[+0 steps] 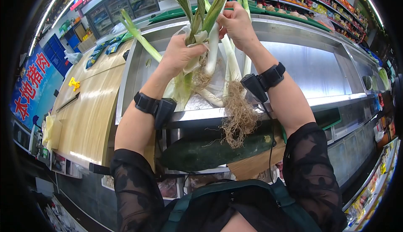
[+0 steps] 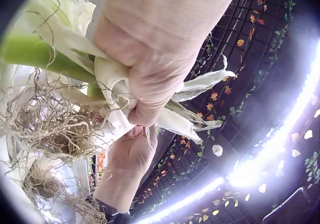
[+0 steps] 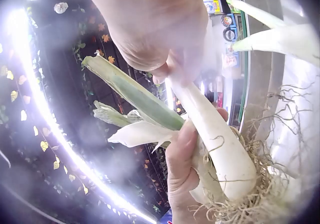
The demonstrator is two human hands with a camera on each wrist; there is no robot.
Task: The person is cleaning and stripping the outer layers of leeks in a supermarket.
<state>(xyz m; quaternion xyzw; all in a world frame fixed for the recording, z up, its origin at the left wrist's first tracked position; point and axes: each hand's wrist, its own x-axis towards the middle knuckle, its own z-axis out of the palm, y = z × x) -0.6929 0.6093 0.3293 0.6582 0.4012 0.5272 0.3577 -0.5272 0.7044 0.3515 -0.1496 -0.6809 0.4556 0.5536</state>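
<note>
My left hand (image 1: 182, 55) grips a leek (image 1: 213, 59) around its lower part, together with loose, pale outer leaves. Thumb and fingers of my right hand (image 1: 239, 26) pinch the same leek higher up, where white turns to green. In the right wrist view the white shaft (image 3: 220, 139) runs down from the right hand to stringy roots (image 3: 250, 206). Dry, peeled-back leaves (image 2: 195, 86) stick out past the left hand in the left wrist view. Below the hands, more leeks (image 1: 232, 64) lie in a metal tray (image 1: 193, 114), one bunch of roots (image 1: 239, 118) hanging over its front edge.
Left of the tray is a wooden counter (image 1: 88, 110) with a knife (image 1: 67, 102) and a small yellow object (image 1: 74, 83). A large dark green gourd (image 1: 197, 152) lies under the tray's front edge, beside cardboard (image 1: 252, 164). Stocked shelves (image 1: 302, 1) stand at the back.
</note>
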